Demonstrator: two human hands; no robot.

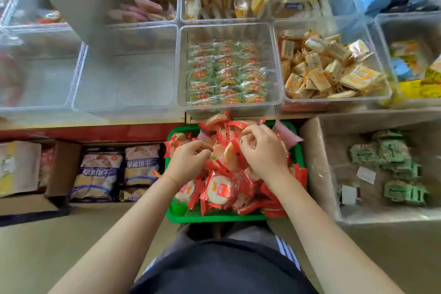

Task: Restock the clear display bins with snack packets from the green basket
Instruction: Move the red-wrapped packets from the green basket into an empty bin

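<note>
Both hands, left hand (188, 162) and right hand (262, 150), curl around red snack packets (219, 190) in the green basket (214, 217), gathering a bunch for the clear bin (230, 28) ahead.

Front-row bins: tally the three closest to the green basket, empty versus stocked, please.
Empty: 1, the empty bin
Stocked: 2, the bin of green-wrapped packets and the bin of orange-and-white packets
Total: 3

Tan floor (43, 253) – cardboard boxes (317, 162) L & R, red shelf edge (95, 132) above.
</note>
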